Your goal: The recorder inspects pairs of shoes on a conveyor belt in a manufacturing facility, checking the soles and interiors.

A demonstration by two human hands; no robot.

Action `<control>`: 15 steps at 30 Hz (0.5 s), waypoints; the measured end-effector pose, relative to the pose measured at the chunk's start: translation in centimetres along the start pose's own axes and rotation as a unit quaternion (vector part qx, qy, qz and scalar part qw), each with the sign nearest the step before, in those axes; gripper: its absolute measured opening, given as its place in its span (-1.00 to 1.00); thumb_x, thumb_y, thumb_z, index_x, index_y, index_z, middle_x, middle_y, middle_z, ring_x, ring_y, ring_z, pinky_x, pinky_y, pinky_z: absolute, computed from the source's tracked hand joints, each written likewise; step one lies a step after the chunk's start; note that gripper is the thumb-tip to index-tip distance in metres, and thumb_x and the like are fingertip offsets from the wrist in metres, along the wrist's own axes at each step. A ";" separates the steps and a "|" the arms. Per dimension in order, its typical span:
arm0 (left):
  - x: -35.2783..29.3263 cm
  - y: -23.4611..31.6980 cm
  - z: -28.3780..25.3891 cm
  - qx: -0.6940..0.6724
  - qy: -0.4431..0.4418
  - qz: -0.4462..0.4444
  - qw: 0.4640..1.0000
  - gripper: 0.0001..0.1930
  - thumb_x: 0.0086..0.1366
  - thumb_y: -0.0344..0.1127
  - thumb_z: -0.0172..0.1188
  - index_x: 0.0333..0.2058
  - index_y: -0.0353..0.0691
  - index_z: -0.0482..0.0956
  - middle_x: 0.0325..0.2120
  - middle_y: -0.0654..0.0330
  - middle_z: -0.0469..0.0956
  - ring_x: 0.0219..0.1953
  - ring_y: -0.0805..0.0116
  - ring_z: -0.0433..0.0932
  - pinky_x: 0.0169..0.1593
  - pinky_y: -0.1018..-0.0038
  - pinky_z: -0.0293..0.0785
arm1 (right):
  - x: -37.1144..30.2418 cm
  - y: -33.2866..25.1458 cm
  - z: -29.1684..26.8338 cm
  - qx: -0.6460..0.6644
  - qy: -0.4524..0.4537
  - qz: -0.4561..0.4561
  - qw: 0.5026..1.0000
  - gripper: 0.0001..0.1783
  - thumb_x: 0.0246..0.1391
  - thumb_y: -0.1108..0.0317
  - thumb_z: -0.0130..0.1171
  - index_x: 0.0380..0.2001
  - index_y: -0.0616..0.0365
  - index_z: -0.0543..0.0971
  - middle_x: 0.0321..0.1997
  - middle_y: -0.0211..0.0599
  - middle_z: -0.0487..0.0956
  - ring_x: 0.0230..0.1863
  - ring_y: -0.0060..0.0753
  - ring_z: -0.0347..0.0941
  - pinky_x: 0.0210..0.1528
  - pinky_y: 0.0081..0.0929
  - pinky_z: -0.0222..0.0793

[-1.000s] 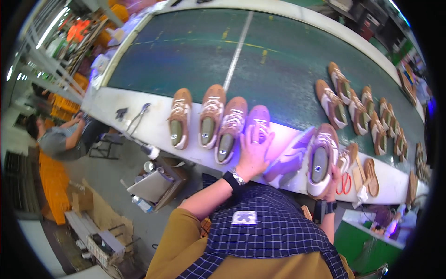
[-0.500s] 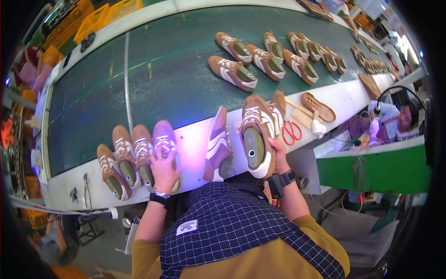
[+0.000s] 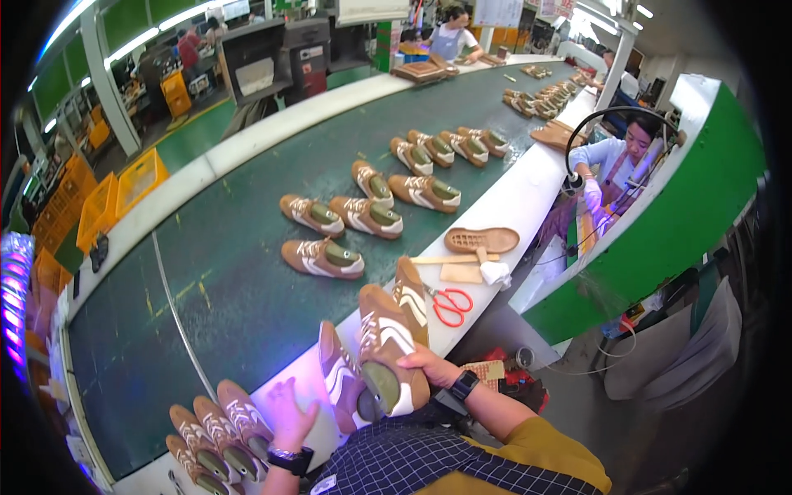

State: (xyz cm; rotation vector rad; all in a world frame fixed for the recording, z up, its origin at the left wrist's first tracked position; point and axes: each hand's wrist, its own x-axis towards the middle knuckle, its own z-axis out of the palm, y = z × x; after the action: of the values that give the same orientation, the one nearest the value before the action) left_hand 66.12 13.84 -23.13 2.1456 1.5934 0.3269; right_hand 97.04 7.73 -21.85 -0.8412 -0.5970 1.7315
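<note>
My right hand (image 3: pixel 435 368) grips a brown sneaker with white stripes (image 3: pixel 381 346) by its heel, over the white ledge (image 3: pixel 516 202) in front of me. A second brown sneaker (image 3: pixel 337 373) lies on its side just left of it, and a third (image 3: pixel 410 295) stands behind. My left hand (image 3: pixel 289 412), fingers spread and lit purple, hovers at the ledge beside a tight row of three brown sneakers (image 3: pixel 216 433). It holds nothing.
A long green conveyor belt (image 3: pixel 223 289) carries several more brown sneakers (image 3: pixel 323 257). Red scissors (image 3: pixel 450 305), a tan sole (image 3: pixel 482 240) and a flat card lie on the ledge. A co-worker (image 3: pixel 615 157) sits at the right under a hooped lamp.
The view has swung to the right along the belt. My right hand still holds the sneaker. My left hand has come off the row of sneakers and spread open.
</note>
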 end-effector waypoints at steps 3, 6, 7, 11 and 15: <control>3.6 1.9 4.5 -0.138 -0.039 -0.044 0.989 -0.24 -0.11 0.00 0.36 0.00 -0.40 0.35 -0.02 -0.21 0.35 0.06 -0.08 0.32 0.09 0.17 0.26 | 1.6 0.8 -1.1 -0.160 0.039 -0.027 0.986 -0.13 -0.15 0.14 0.27 0.18 0.31 0.15 0.13 -0.15 0.32 0.13 -0.40 0.25 0.18 -0.50 0.13; 5.5 3.5 6.2 -0.267 -0.096 -0.104 0.953 -0.28 -0.09 -0.02 0.38 -0.05 -0.46 0.39 -0.14 -0.10 0.48 -0.10 0.08 0.48 -0.06 0.28 0.40 | 3.4 1.1 -2.5 -0.294 0.050 -0.017 0.954 -0.16 -0.18 0.07 0.30 0.09 0.35 0.23 0.04 -0.12 0.38 0.06 -0.38 0.31 0.12 -0.51 0.19; 6.0 3.8 6.4 -0.332 -0.118 -0.113 0.929 -0.32 -0.08 -0.07 0.39 -0.07 -0.46 0.42 -0.21 -0.02 0.54 -0.20 0.16 0.54 -0.14 0.33 0.45 | 3.8 1.2 -2.8 -0.326 0.052 -0.020 0.944 -0.19 -0.19 0.03 0.30 0.02 0.38 0.28 -0.03 -0.09 0.43 0.00 -0.35 0.35 0.05 -0.50 0.26; 5.4 4.3 5.8 -0.562 -0.138 -0.127 0.806 -0.58 0.04 -0.41 0.27 -0.09 -0.41 0.46 -0.25 0.12 0.55 -0.23 0.32 0.54 -0.17 0.45 0.47 | 5.0 1.8 -4.0 -0.398 0.039 -0.010 0.916 -0.27 -0.17 0.03 0.29 -0.04 0.32 0.30 -0.09 -0.08 0.44 -0.06 -0.33 0.38 -0.03 -0.48 0.29; 5.3 1.9 5.0 -0.660 -0.102 -0.122 0.735 -0.55 0.14 -0.32 0.19 -0.02 -0.39 0.34 -0.18 0.06 0.49 -0.21 0.28 0.53 -0.20 0.41 0.52 | 5.3 1.0 -3.2 -0.484 0.028 0.017 0.874 -0.30 -0.14 -0.02 0.26 -0.09 0.30 0.32 -0.16 0.00 0.47 -0.13 -0.19 0.42 -0.07 -0.42 0.31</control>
State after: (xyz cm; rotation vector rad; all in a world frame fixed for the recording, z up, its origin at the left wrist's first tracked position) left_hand 71.57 17.34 -26.95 0.7991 0.9131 0.7903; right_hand 97.94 12.47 -25.88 -1.5780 -1.4677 1.3692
